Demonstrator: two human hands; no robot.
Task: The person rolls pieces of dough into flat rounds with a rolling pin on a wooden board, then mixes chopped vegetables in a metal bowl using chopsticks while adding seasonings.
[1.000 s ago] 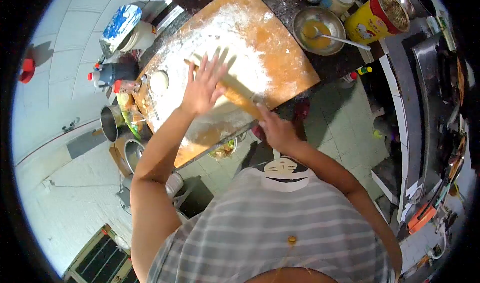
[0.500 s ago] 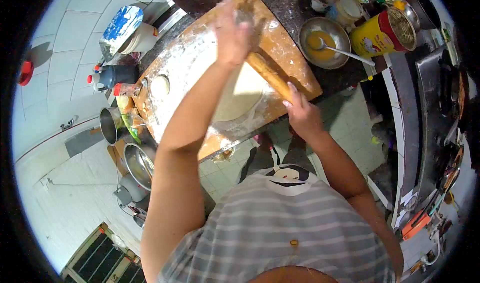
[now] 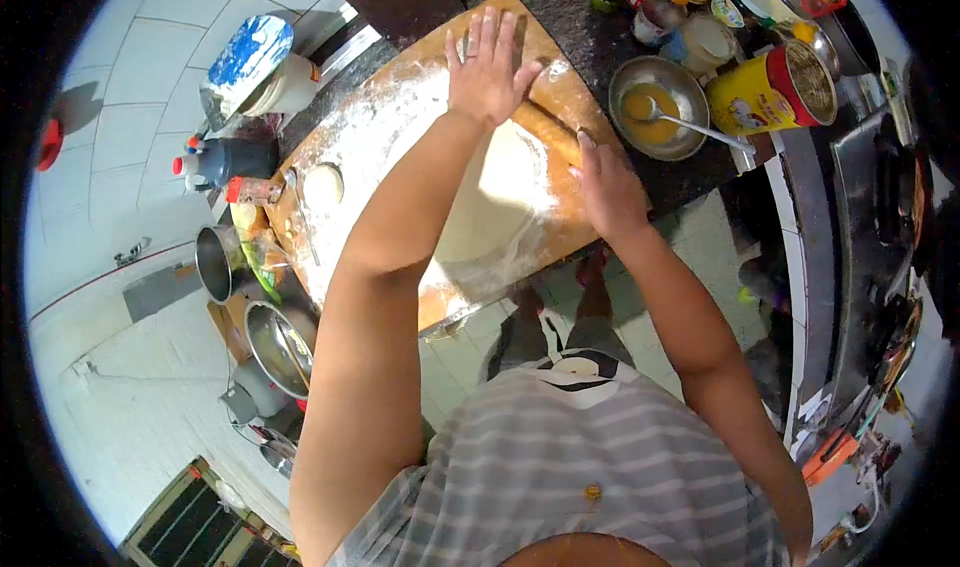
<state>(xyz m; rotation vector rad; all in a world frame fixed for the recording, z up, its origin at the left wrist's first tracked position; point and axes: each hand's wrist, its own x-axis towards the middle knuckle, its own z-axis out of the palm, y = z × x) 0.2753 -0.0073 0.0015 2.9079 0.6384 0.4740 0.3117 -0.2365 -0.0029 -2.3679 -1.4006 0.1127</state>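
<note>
A large, thin, round sheet of dough (image 3: 490, 207) lies on a floured wooden board (image 3: 415, 312), partly covered by my left forearm. A wooden rolling pin (image 3: 550, 133) rests slantwise near the board's right side. My left hand (image 3: 488, 79) is stretched flat with its fingers spread, just beyond the pin's far end; whether its heel touches the pin cannot be made out. My right hand (image 3: 610, 189) has its fingers around the pin's near end. A small round piece of dough (image 3: 323, 185) sits on the board's left side.
Right of the board stands a metal bowl (image 3: 625, 87) with yellow liquid and a spoon (image 3: 690, 124), beside a yellow tin (image 3: 745, 105). A white tub (image 3: 285, 87), a dark bottle (image 3: 235, 162) and metal bowls (image 3: 262, 342) stand to the left.
My left hand has spread its fingers and moved slightly right. The rolling pin and my right hand have shifted a little to the right and away from me.
</note>
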